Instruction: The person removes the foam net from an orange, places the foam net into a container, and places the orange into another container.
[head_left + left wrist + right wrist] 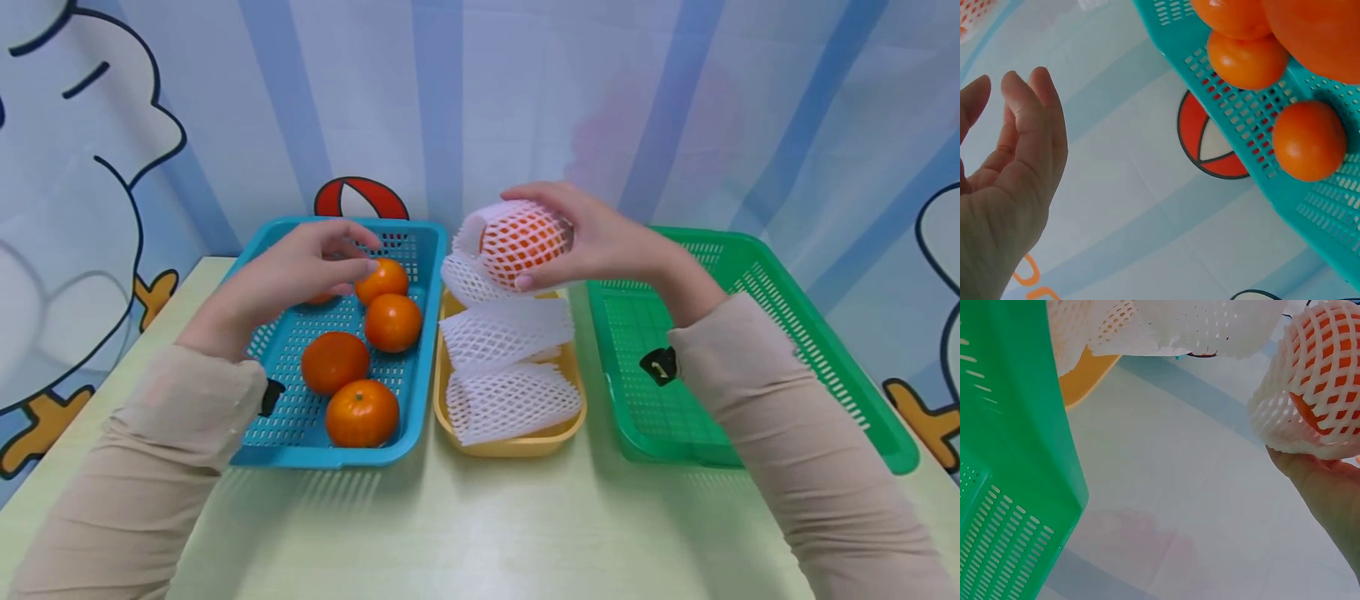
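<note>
My right hand (542,238) holds an orange wrapped in a white foam net (520,242) above the far end of the yellow tray (517,447); fingers lie over its top and the thumb beneath. The right wrist view shows the netted orange (1316,381) resting on that hand (1329,487). My left hand (330,258) hovers over the far part of the blue basket (423,250), fingers relaxed and holding nothing, fingertips close to the farthest orange (382,280). In the left wrist view that hand (1016,144) is empty. Several bare oranges (362,412) lie in the blue basket.
Loose white foam nets (510,383) fill the yellow tray between the baskets. A green basket (652,350) stands at the right with nothing in it. A printed backdrop rises just behind the baskets. Bare pale tabletop (480,525) lies in front.
</note>
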Demonstrator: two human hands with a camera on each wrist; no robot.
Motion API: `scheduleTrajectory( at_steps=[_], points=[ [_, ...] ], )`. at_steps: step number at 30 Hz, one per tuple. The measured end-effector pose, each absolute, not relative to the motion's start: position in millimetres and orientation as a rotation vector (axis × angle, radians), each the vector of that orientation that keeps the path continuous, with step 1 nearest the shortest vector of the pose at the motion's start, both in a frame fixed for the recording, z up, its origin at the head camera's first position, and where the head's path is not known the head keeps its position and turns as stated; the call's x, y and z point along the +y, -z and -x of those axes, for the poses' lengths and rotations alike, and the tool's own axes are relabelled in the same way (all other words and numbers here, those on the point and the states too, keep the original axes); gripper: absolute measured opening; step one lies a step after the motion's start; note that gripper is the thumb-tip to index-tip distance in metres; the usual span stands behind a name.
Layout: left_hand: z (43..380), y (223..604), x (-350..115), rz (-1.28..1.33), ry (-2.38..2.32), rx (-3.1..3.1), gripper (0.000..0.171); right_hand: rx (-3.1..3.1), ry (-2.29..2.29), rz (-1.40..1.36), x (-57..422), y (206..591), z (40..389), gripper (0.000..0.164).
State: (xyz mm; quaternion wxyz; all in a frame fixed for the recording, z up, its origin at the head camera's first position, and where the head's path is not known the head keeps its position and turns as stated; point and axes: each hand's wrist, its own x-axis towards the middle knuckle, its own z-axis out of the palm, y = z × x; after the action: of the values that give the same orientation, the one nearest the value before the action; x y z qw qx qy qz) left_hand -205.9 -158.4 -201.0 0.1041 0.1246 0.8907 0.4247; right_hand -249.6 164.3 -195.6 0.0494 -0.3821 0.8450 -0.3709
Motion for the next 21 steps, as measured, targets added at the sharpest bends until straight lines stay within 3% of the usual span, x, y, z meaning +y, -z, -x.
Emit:
scheduleTrajectory(
  at_steps=[21],
  points=[
    [207.6,190.1,-113.4,-0.556,-1.488,2.477,0.032,2.569,1.143,1.204,147.1,194.5,250.1,0.081]
  ],
)
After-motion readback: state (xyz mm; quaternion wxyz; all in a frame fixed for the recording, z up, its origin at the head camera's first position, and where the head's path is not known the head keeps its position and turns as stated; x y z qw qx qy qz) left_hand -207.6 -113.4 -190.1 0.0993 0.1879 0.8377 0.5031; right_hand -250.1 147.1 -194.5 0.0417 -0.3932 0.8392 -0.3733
